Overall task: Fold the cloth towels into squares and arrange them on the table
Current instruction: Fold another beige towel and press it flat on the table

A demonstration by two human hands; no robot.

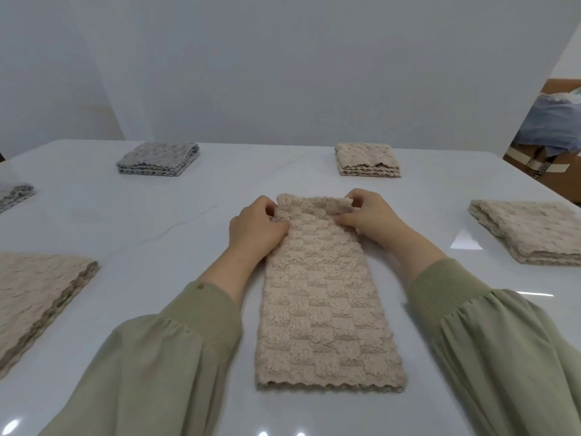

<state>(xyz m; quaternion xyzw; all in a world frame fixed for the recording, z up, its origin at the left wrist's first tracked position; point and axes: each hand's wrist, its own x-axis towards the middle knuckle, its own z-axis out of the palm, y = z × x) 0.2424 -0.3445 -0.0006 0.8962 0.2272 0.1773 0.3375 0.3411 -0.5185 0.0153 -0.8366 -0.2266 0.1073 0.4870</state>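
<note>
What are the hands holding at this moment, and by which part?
Both hold the long towel by its far end: the left hand grips the far left corner, and the right hand pinches the far right corner.

Glossy white table (pixel 125 215) against plain white wall (pixel 251 73); cardboard box (pixel 562 184) right

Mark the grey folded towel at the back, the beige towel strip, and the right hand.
grey folded towel (pixel 157 157): head view, middle of its top face.
beige towel strip (pixel 323 309): head view, middle of the flat strip.
right hand (pixel 367 215): head view, back of the hand.
</note>
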